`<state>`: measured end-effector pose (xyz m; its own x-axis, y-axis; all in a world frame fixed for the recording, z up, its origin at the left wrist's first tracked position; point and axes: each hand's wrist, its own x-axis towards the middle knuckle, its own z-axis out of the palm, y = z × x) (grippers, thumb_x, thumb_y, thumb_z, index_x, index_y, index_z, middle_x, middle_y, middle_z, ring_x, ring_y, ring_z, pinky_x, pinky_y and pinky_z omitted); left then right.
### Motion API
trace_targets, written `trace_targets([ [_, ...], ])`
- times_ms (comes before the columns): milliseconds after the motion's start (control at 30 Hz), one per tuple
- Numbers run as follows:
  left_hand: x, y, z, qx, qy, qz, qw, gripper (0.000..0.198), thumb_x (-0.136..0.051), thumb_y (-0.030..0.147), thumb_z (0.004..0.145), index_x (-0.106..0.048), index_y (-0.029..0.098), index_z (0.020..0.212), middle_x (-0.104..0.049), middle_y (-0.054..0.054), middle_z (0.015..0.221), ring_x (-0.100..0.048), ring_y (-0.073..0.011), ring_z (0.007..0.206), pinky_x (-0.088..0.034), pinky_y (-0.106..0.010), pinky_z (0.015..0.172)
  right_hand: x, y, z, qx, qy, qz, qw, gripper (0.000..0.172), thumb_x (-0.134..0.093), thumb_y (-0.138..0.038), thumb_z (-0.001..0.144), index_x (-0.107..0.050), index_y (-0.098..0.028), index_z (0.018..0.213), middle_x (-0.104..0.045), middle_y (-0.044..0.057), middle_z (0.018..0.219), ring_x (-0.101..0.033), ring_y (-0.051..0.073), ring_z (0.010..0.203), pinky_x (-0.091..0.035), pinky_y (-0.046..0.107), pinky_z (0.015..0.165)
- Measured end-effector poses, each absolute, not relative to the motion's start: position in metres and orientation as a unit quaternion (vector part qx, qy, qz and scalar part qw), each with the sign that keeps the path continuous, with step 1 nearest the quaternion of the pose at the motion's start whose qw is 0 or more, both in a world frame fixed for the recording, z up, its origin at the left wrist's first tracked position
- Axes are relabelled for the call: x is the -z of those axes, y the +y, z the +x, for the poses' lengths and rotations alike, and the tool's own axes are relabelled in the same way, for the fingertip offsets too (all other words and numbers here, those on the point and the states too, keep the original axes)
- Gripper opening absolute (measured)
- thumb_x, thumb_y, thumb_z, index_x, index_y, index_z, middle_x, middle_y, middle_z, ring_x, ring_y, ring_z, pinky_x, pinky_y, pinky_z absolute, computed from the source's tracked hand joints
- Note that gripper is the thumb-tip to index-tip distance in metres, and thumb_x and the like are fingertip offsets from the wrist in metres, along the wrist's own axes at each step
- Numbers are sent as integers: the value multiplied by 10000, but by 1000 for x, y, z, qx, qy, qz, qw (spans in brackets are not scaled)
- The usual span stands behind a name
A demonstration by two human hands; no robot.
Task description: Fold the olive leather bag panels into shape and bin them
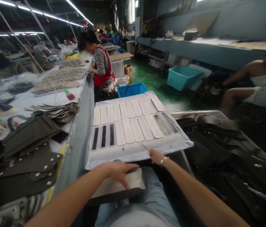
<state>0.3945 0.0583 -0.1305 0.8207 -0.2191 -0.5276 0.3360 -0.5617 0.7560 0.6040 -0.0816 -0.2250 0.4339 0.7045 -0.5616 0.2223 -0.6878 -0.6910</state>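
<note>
Your left hand (117, 171) lies flat on the stack of pale pieces (136, 184) in your lap, with the fingers spread. The stack sits just under the near edge of the white board (114, 157).

Your right hand (155, 156) is at that same near edge, a bit to the right of the middle. A thin stick (144, 147) pokes out from it over the board. It is too small to see well, so I cannot tell if your fingers pinch it or only touch it.

The pale strips (133, 121) lie side by side in two rows on the board. At the left end of the near row, three dark strips (103, 137) show.

I think neat work here means small, slow moves. Press only lightly on the stack so that it does not slide off your knee. Hold the board level, because a tilt could make the strips slip toward you. Work one strip at a time and leave its neighbours straight.

A pile of dark pieces (217, 138) lies close by the right edge. A blue bin (133, 89) stands past the far edge.
</note>
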Motion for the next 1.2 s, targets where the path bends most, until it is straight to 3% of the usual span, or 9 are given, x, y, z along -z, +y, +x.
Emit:
trace_targets([
  [67,133,61,408,317,26,766,559,799,-717,482,612,-403,306,1325,-526,-2,1271,-478,-260,1166,-353,-377,998,209,-107,607,-472,-313,-775,281,237,-596,-259,803,-581,-137,1006,-603,-7,724,-535,96,573,-439,232,598],
  [167,141,57,422,309,87,651,688,535,-426,634,797,-602,263,1139,-632,1,1091,-564,-216,1027,-405,-340,933,181,-138,604,-505,-369,-713,317,336,-534,-405,815,-610,-141,1007,-612,10,734,-536,120,618,-402,210,549],
  [267,153,51,425,330,133,565,744,704,-171,692,833,-658,226,1037,-665,-18,973,-601,-202,893,-425,-341,882,161,-145,594,-465,-418,-721,298,461,-348,-498,881,-642,-146,833,-622,39,723,-529,141,626,-371,225,549],
  [367,167,50,424,358,157,516,762,803,-104,735,802,-651,199,1046,-671,-39,918,-602,-214,863,-407,-356,884,153,-131,578,-340,-486,-785,178,557,-236,-488,920,-600,-158,657,-614,54,643,-525,148,585,-333,248,558],
  [533,186,54,421,358,204,416,811,955,-20,798,729,-661,141,992,-668,-86,866,-594,-243,867,-392,-383,878,155,-98,558,-220,-582,-782,43,551,-227,-455,928,-618,-163,673,-645,86,670,-584,177,638,-345,265,594],
  [800,195,57,416,319,222,399,830,871,-128,794,748,-636,135,1006,-668,-56,840,-584,-190,838,-386,-315,883,155,-78,553,-197,-643,-740,-12,565,-150,-456,941,-613,-184,769,-664,91,718,-627,217,674,-407,307,624],
  [967,183,59,409,302,287,563,714,681,-335,731,772,-684,163,912,-679,-28,814,-588,-197,811,-410,-303,836,153,-71,550,-194,-670,-716,-22,535,-174,-432,945,-611,-179,770,-671,92,732,-631,218,660,-415,306,606],
  [1100,180,60,406,298,287,625,661,672,-383,747,731,-685,192,959,-683,-24,878,-585,-204,814,-420,-300,792,149,-70,551,-201,-687,-697,-35,510,-200,-425,944,-605,-178,755,-666,85,708,-624,205,627,-406,288,578],
  [1200,181,61,404,304,300,688,587,673,-387,759,712,-702,189,883,-678,-32,876,-578,-212,797,-420,-302,753,147,-70,552,-194,-701,-685,-36,506,-204,-421,943,-600,-176,747,-660,78,688,-619,202,607,-392,277,548],
])
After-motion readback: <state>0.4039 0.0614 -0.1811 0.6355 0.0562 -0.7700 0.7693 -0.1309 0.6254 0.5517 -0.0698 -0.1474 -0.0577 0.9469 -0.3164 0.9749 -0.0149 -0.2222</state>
